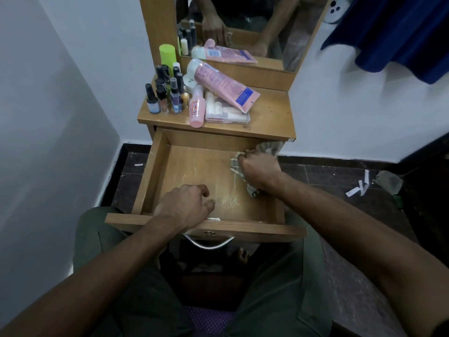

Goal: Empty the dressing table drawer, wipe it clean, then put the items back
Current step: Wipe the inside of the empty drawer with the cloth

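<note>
- I see the drawer (155, 171) pulled fully out toward me and holding nothing but my hands and the cloth, so I judge the emptying step done.
- My right hand (261, 171) grips a bunched greenish cloth (269, 148) against the drawer floor near the right wall; wiping looks to be in progress.
- My left hand (185, 205) rests over the drawer's front edge, fingers loosely curled and holding nothing; I take it as steadying the drawer.
- Pale streaks (227, 199) show on the drawer floor at centre and front, so I reckon the wipe is not finished.
- The items wait on the dressing table top (272, 117): a cluster of small dark bottles (167, 93), a lime-green capped container (167, 54), a pink bottle (196, 110), a clear plastic case (227, 113) and a large pink tube (224, 86) lying across it.
- Left to do, by my reading: clear the streaks, then return every item to the drawer.
</note>
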